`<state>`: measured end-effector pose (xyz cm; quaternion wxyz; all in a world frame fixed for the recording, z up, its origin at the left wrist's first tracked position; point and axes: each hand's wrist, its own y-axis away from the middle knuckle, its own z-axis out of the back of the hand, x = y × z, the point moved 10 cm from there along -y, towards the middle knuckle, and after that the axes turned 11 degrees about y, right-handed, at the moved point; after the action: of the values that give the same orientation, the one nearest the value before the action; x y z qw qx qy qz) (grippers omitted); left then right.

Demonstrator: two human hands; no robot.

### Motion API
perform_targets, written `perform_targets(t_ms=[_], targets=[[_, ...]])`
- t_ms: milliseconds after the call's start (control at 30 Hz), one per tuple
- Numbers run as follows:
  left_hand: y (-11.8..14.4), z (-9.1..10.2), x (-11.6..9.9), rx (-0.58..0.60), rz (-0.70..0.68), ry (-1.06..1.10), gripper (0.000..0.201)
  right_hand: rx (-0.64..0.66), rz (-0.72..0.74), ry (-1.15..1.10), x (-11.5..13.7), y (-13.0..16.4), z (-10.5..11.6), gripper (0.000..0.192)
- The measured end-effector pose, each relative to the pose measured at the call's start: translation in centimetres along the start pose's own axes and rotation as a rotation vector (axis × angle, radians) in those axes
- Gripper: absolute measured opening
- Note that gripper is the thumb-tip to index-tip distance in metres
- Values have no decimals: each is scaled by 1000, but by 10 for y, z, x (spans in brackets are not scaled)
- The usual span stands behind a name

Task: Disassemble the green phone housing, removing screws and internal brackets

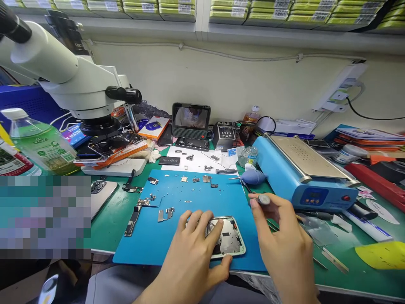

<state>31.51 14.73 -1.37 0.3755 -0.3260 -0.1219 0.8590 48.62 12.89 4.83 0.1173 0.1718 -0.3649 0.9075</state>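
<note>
An opened phone housing (229,238) with a pale green frame lies on the blue mat (152,245), its inside facing up. My left hand (196,249) holds it there, fingers across its left part and thumb at its near edge; that part is hidden. To the right, my right hand (281,236) pinches a screwdriver (263,199) by its grey-ended handle, off the housing. Loose parts lie further back on the mat: a long logic board (132,221), a flex cable part (165,214), and several small metal pieces and screws.
A microscope (79,84) stands at the left behind a green bottle (44,143). On the right are a blue heating plate machine (284,169), a blue air blower (253,177) and tweezers (319,262). Behind the mat lie a battery (169,161) and a propped-up screen (191,117).
</note>
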Motion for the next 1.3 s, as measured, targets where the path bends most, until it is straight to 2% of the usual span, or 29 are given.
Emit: perform_targets(t_ms=[67,133,233,300,433,667,1033,1200,1300], targets=[[0,-1,0,19,4,25,54,107,-99,-313,6,-1,-21,21],[-1,-3,2,55,12,61,54,291,-142,-551,21,1,-50,22],[-3,-3,4,101,28,114,51,546,-135,-662,44,9,-82,24],[-4,-2,5,114,29,136,49,602,-122,-665,52,11,-90,24],[-4,0,6,99,20,163,45,639,-108,-679,59,14,-98,24],[-2,0,4,37,-15,83,40,666,-123,-696,65,17,-105,25],[1,2,3,68,-12,88,22,697,-127,-732,65,20,-109,23],[0,2,4,82,1,110,22,665,-157,-748,62,21,-107,22],[-2,0,5,115,20,110,25,598,-193,-768,56,17,-103,23]])
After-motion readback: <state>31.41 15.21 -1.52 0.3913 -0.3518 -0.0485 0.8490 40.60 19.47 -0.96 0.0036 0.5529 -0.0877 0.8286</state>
